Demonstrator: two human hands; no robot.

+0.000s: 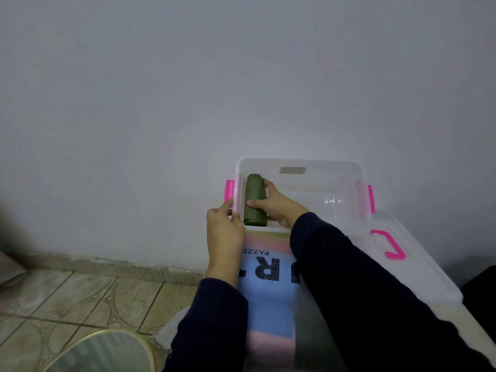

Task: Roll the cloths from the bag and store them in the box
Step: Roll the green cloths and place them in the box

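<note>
A clear plastic box (335, 167) with pink latches stands against the wall. Inside it, along the left wall, lies a rolled dark green cloth (254, 196). My right hand (276, 204) reaches into the box and grips the roll, thumb across its near part and fingers on its right side. At the box's near left corner, my left hand (224, 226) holds the rim, thumb by the pink latch (229, 190). The rest of the box's inside shows nothing else. No bag is in view.
The small box sits on the lid of a larger clear bin (418, 267) with a pink clip; blue and pink printed fabric shows through it. A tiled floor (67, 296) lies at lower left, with a round gold-rimmed glass top (107, 353) near the bottom edge.
</note>
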